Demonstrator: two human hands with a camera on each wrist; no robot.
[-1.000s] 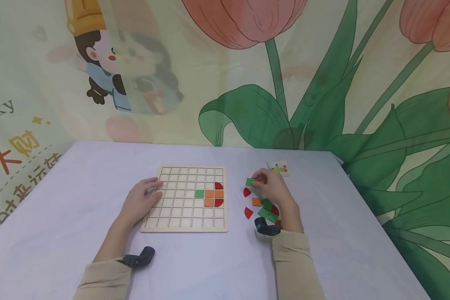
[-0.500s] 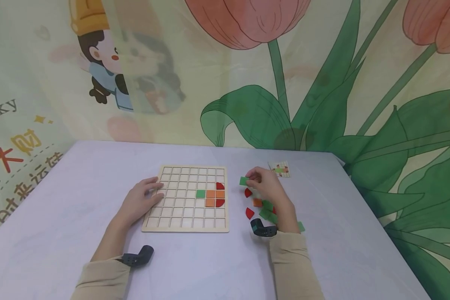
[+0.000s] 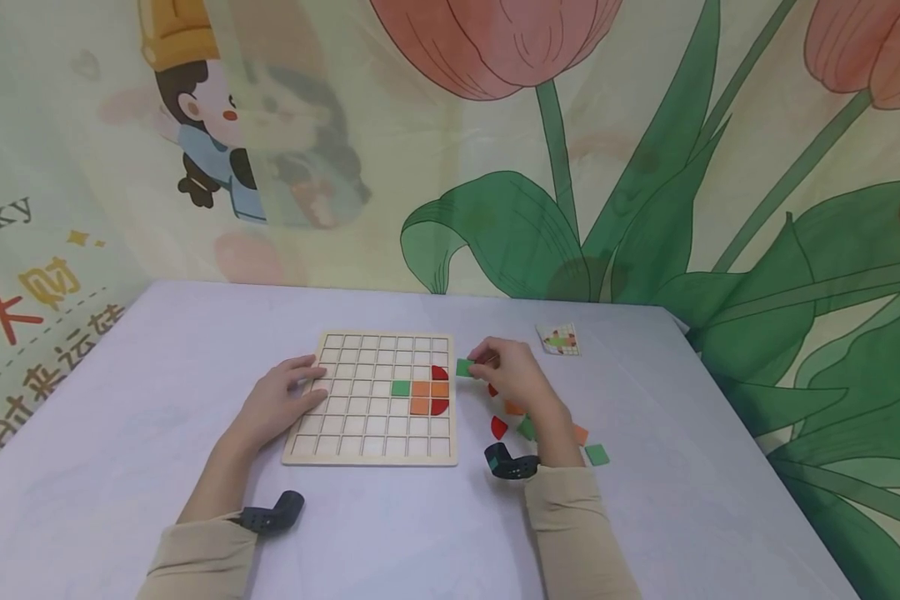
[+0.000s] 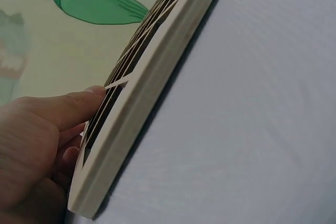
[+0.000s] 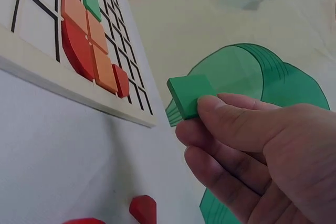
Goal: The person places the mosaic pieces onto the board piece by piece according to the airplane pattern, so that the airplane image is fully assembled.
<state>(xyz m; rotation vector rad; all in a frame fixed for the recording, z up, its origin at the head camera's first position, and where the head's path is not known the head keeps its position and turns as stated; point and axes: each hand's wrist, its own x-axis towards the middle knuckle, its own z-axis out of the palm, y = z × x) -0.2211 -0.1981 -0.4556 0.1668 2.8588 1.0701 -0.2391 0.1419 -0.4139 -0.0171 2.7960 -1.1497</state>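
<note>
A wooden grid board point(image 3: 369, 450) lies on the white table, with a green square tile point(image 3: 401, 388), orange squares point(image 3: 420, 406) and two red quarter-circle pieces point(image 3: 439, 407) set in its right half. My left hand point(image 3: 279, 402) rests on the board's left edge, thumb and fingers spread apart; the left wrist view shows the thumb point(image 4: 79, 106) touching the grid. Just off the board's right edge, my right hand point(image 3: 513, 371) pinches another green square tile point(image 5: 190, 94) between thumb and fingers. In the right wrist view, that tile appears tilted and raised above the table.
Loose pieces lie right of the board, partly hidden beneath my right forearm: a red quarter-circle point(image 3: 498, 427), an orange square point(image 3: 581, 434) and a green square point(image 3: 597, 454) among them. A small printed pattern card point(image 3: 559, 339) sits behind. A floral backdrop point(image 3: 495, 229) hangs beyond the table.
My right hand has moved left with the green tile, from above the loose pieces to beside the board's right edge. More pieces show by the forearm. My left hand stays on the board.
</note>
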